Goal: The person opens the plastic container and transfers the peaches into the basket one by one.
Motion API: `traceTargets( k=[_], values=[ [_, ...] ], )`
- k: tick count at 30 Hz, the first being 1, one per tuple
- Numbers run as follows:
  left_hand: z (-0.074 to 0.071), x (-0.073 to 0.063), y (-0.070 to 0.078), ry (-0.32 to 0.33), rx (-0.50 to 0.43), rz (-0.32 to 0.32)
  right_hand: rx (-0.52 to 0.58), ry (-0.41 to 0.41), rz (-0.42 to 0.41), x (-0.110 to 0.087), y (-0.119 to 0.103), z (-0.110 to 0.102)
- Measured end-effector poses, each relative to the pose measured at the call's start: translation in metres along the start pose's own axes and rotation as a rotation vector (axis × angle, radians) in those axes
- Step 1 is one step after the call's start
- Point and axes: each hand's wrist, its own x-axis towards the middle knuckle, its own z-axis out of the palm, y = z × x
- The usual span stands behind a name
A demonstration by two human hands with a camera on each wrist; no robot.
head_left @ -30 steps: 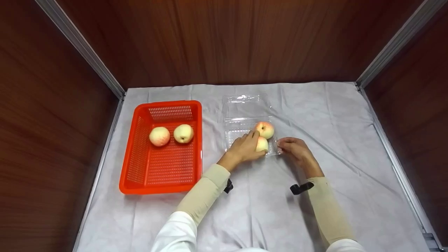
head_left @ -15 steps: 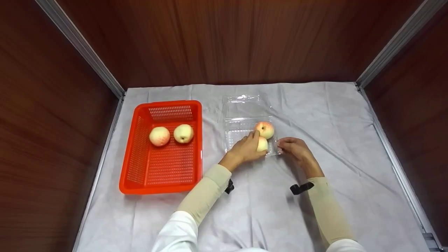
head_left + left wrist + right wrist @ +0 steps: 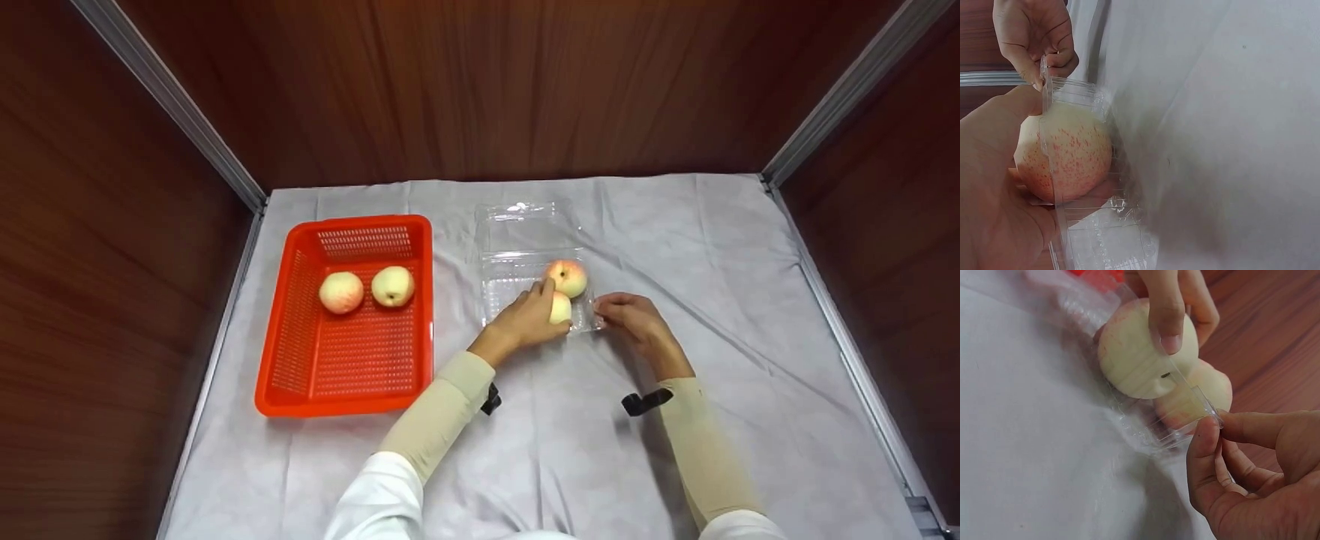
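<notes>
Gripping the near fruit (image 3: 562, 307), my left hand (image 3: 525, 315) has its fingers bent round the far side and its thumb on the side close to me. The fruit sits inside the clear box (image 3: 501, 291), at about 4 o'clock. My right hand (image 3: 636, 321) pinches the box edge at 4 o'clock too, finger and thumb together on the thin plastic.

I think the best way is to hold the fruit softly so it won't bruise, and lower it straight. My right hand should keep the edge steady but not squeeze hard, or the wall may bend. I can't tell if the fruit is all the way down on the bottom.

My left arm comes in from 7 o'clock, with the back of the hand up. My right arm comes in from 5 o'clock.

Just past the near fruit, at 12 o'clock, is the far fruit (image 3: 568, 278). The box lid (image 3: 517, 232) lies folded back at 12 o'clock. Over at 9 o'clock is the red basket (image 3: 360, 360), with two more fruits (image 3: 341, 292) side by side.
</notes>
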Motion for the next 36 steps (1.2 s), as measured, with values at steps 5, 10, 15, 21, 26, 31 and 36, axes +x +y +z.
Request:
traceTargets(
  k=[5,10,15,21,26,31,36],
  values=[
    [-0.0019,-0.0008,-0.0006,-0.013,-0.015,-0.020,0.000,-0.014,0.000,0.0013,-0.0003,-0.0008],
    [-0.0022,-0.0009,-0.0006,-0.018,-0.022,-0.024,0.006,-0.026,0.003,0.0015,-0.0007,-0.0002],
    [-0.0011,0.0004,-0.0015,-0.016,-0.022,-0.015,0.015,-0.026,0.002,0.0003,-0.0009,-0.0002],
    [-0.0011,0.0005,-0.0021,-0.019,-0.026,-0.010,0.027,-0.030,0.003,0.0001,-0.0003,-0.0002],
    [-0.0020,0.0003,-0.0027,-0.014,-0.021,-0.003,0.038,-0.025,0.003,0.0013,0.0007,0.0004],
    [-0.0031,0.0006,-0.0028,-0.001,-0.024,0.012,0.042,-0.019,-0.005,0.0012,-0.0001,0.0007],
    [-0.0036,0.0004,-0.0020,0.005,-0.014,0.022,0.051,-0.026,0.012,-0.0014,-0.0015,0.0008]
  ],
)
